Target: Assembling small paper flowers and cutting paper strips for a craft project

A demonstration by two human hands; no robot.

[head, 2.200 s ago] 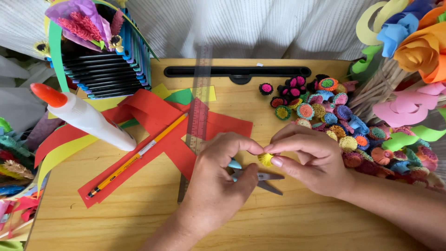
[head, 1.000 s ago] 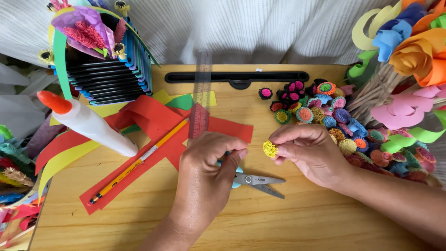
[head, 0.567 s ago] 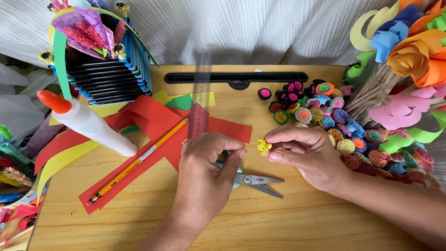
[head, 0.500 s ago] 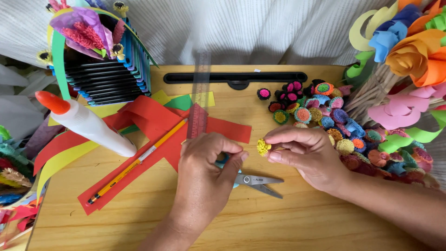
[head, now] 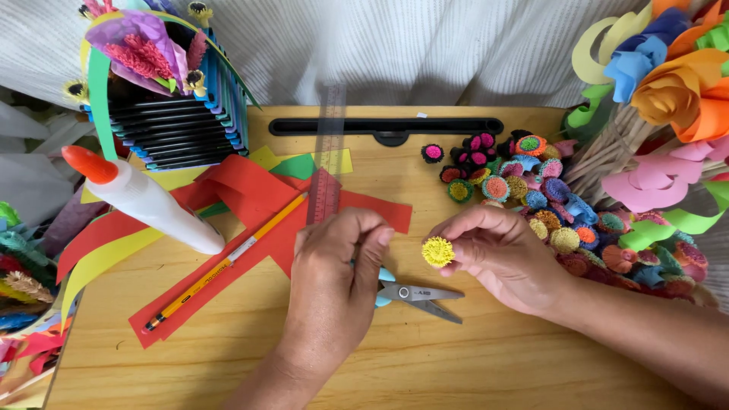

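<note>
My right hand (head: 497,254) pinches a small yellow fringed paper flower (head: 438,251) between thumb and fingers, a little above the wooden board (head: 425,357). My left hand (head: 334,277) hovers just left of the flower with its fingertips curled together; nothing shows in it. Beneath my left hand lies a pair of scissors (head: 418,294) with blue handles, blades pointing right. A pile of small rolled paper flowers (head: 531,190) in several colours sits right of my right hand.
A white glue bottle with an orange cap (head: 144,199) lies at the left on red paper strips (head: 250,205). A yellow pencil (head: 228,262) and a clear ruler (head: 326,156) cross the strips. A black folder rack (head: 171,114) stands back left; large paper flowers (head: 668,83) fill the right.
My hands have drawn slightly apart. The left fingers have come off the yellow flower, which stays in my right hand and now faces the camera.
</note>
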